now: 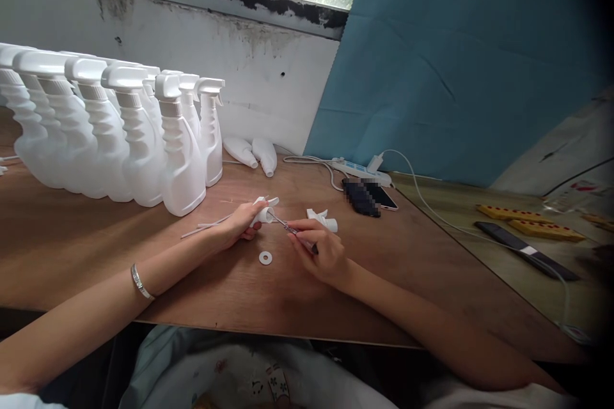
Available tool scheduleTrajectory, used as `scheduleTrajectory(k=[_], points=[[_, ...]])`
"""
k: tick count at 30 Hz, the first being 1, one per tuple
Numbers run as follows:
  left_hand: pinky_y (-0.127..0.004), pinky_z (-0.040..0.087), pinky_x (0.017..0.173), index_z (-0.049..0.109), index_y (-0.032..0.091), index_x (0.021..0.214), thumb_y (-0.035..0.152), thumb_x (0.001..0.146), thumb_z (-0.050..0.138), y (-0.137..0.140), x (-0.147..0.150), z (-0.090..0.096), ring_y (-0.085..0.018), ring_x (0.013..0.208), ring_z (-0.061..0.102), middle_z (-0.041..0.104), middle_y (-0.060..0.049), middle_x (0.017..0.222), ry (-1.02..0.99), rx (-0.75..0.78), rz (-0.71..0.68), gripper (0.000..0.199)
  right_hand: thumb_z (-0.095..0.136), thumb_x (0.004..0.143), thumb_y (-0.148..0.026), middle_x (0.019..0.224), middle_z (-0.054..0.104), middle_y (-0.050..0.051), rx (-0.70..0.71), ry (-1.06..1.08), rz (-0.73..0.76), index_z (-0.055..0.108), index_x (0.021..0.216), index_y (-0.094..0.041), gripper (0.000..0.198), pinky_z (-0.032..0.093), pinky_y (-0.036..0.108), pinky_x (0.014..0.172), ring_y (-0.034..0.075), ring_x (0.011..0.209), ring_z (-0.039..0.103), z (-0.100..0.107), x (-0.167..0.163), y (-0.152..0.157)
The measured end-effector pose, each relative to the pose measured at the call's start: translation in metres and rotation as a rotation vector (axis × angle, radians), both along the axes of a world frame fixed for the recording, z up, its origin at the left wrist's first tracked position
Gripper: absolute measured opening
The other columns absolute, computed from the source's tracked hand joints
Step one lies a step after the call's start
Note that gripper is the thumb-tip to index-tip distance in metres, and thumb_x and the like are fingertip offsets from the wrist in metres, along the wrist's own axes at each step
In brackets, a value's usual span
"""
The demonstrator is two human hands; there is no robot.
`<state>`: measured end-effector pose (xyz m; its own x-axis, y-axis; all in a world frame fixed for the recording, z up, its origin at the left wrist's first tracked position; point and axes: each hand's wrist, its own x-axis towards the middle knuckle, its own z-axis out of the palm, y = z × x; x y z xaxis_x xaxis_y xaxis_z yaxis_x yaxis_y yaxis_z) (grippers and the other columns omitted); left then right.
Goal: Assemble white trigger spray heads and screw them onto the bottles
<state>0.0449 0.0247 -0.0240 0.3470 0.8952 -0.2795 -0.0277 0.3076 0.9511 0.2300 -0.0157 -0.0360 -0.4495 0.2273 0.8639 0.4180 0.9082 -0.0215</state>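
My left hand (244, 222) is closed around a white spray bottle trigger head (265, 215), its round collar facing right. In my right hand (322, 248) I grip a slim metal tool with a dark handle end, perhaps tweezers (283, 223); its thin tip reaches into or against the collar opening. On the table just below lies a flat white ring washer (265, 258). A second white trigger head (322, 220) rests beyond my right hand. Thin white dip tubes (194, 231) lie beside my left wrist.
White spray bottles (182, 160) stand in rows at the left. Two bottles without heads (265, 154) lie by the wall. A power strip (362, 170) with cables and phones (382, 195) sits at the back right. Yellow pieces (547, 230) and a dark bar (525, 249) lie on the right surface.
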Motion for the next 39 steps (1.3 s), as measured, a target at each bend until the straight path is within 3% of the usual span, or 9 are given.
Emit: scheduleTrajectory(k=[5, 9, 20, 26, 30, 35, 39], points=[[-0.015, 0.008, 0.033, 0.04, 0.018, 0.065, 0.046, 0.083, 0.041, 0.004, -0.003, -0.002, -0.002, 0.031, 0.016, 0.029, 0.007, 0.043, -0.029, -0.042, -0.063, 0.033, 0.054, 0.081, -0.012, 0.091, 0.064, 0.005, -0.44, 0.339, 0.058, 0.04, 0.088, -0.022, 0.018, 0.055, 0.027, 0.064, 0.014, 0.078, 0.065, 0.002, 0.004, 0.004], [-0.015, 0.007, 0.032, 0.041, 0.017, 0.063, 0.043, 0.084, 0.038, 0.005, -0.003, 0.0, -0.002, 0.03, 0.015, 0.028, 0.007, 0.042, -0.055, -0.077, -0.076, 0.033, 0.056, 0.082, -0.018, 0.093, 0.062, 0.004, -0.591, 0.47, 0.128, 0.041, 0.085, -0.022, 0.016, 0.055, 0.033, 0.07, 0.014, 0.08, 0.064, -0.001, 0.004, 0.006], [-0.015, 0.008, 0.03, 0.036, 0.018, 0.058, 0.041, 0.081, 0.037, 0.011, -0.009, -0.004, -0.002, 0.028, 0.016, 0.029, 0.007, 0.039, -0.189, -0.142, -0.147, 0.033, 0.058, 0.081, -0.021, 0.09, 0.059, 0.001, -0.728, 0.639, 0.237, 0.045, 0.083, -0.022, 0.013, 0.055, 0.036, 0.077, 0.015, 0.089, 0.061, 0.004, -0.004, 0.0], [-0.014, 0.01, 0.029, 0.034, 0.018, 0.056, 0.041, 0.08, 0.038, 0.014, -0.014, -0.007, -0.003, 0.028, 0.018, 0.03, 0.006, 0.039, -0.19, -0.194, -0.255, 0.034, 0.061, 0.08, -0.022, 0.086, 0.063, -0.001, -0.829, 0.733, 0.253, 0.045, 0.084, -0.022, 0.016, 0.055, 0.035, 0.075, 0.013, 0.08, 0.063, 0.009, -0.001, 0.003], [-0.014, 0.009, 0.029, 0.035, 0.018, 0.058, 0.043, 0.08, 0.04, 0.013, -0.014, -0.005, -0.003, 0.029, 0.017, 0.03, 0.006, 0.039, -0.126, -0.177, -0.262, 0.034, 0.059, 0.08, -0.021, 0.088, 0.062, 0.0, -0.775, 0.708, 0.246, 0.044, 0.085, -0.022, 0.016, 0.055, 0.034, 0.075, 0.013, 0.081, 0.063, 0.008, 0.0, 0.001], [-0.015, 0.008, 0.03, 0.036, 0.017, 0.055, 0.043, 0.08, 0.039, 0.009, -0.013, -0.002, -0.003, 0.029, 0.016, 0.029, 0.006, 0.038, -0.008, -0.124, -0.285, 0.036, 0.055, 0.083, -0.015, 0.094, 0.061, 0.001, -0.65, 0.532, 0.285, 0.042, 0.087, -0.023, 0.016, 0.055, 0.034, 0.074, 0.012, 0.082, 0.063, 0.003, 0.0, -0.007], [-0.016, 0.008, 0.031, 0.034, 0.017, 0.051, 0.045, 0.08, 0.038, 0.008, -0.013, 0.001, -0.002, 0.029, 0.016, 0.028, 0.005, 0.038, 0.052, -0.122, -0.322, 0.041, 0.056, 0.083, -0.018, 0.092, 0.062, 0.001, -0.729, 0.59, 0.3, 0.043, 0.085, -0.023, 0.013, 0.056, 0.034, 0.074, 0.013, 0.082, 0.063, 0.006, -0.001, -0.007]])
